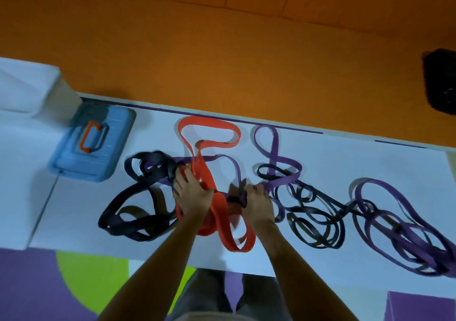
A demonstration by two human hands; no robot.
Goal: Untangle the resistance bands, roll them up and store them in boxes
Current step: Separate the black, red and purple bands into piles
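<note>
The left hand (191, 193) is gripping the wide orange band (209, 123) and the right hand (259, 203) is clutching the purple-black knot (238, 198) mid-surface (345, 153), where these soft, stretchy, light-looking loops are likely wanting a hold at the crossings.

No text, label, brand, number or sign can be read anywhere in view
</note>
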